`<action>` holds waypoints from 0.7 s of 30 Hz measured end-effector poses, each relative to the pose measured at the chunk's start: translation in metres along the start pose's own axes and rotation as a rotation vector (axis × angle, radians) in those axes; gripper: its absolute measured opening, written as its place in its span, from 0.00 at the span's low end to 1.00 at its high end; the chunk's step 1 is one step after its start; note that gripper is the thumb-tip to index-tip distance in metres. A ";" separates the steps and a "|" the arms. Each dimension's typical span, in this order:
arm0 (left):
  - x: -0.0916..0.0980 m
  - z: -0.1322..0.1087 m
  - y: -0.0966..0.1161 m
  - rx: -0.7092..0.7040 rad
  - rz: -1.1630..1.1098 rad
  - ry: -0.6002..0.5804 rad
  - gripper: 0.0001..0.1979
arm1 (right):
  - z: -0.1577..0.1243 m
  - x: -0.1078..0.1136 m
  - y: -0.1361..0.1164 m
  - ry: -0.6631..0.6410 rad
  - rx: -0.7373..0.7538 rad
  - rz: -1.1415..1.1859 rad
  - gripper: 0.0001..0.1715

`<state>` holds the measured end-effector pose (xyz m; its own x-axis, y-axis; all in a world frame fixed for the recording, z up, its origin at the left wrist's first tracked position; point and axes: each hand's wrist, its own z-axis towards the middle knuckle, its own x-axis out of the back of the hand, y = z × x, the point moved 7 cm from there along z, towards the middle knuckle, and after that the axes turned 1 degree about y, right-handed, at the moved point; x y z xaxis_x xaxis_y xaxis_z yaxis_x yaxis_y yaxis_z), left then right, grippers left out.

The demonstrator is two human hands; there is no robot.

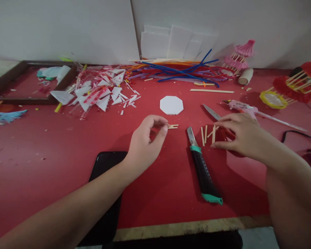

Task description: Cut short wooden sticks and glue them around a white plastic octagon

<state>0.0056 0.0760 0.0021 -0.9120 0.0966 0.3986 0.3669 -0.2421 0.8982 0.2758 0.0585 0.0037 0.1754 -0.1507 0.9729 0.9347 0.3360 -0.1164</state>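
Observation:
Between the thumb and fingertips of my left hand (149,141) are a couple of short wooden sticks (173,126), their ends poking out to the right. My right hand (238,133) has its thumb and forefinger at the two ends of another short wooden stick (214,134). Several similar sticks (202,136) lie beside it on the red tabletop (155,193). A white octagonal piece (171,105) lies flat beyond my hands. Below the sticks rests a utility knife (203,169) with a black and green handle, blade out. Scissors (211,112) lie partly hidden under my right hand.
A pink glue gun (242,106) sits behind my right hand. Pipe cleaners (181,71) and white scraps (101,90) lie along the back. Pink (239,57) and red stick-built models (298,83) stand at right. A black phone (106,193) lies under my left forearm.

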 end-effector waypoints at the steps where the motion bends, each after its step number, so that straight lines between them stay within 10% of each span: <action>1: -0.003 0.000 0.004 -0.087 0.149 -0.029 0.08 | 0.001 0.004 -0.001 0.019 -0.005 0.003 0.36; 8: -0.024 -0.004 0.004 -0.283 0.595 -0.213 0.11 | 0.007 0.021 -0.010 0.114 -0.204 0.179 0.36; 21: -0.021 -0.004 0.002 -0.238 0.743 -0.167 0.04 | 0.012 0.003 -0.083 0.205 0.077 0.277 0.33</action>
<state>0.0250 0.0697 -0.0048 -0.3975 -0.0326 0.9170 0.8020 -0.4978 0.3300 0.1949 0.0412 0.0184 0.4846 -0.2248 0.8454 0.8183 0.4580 -0.3473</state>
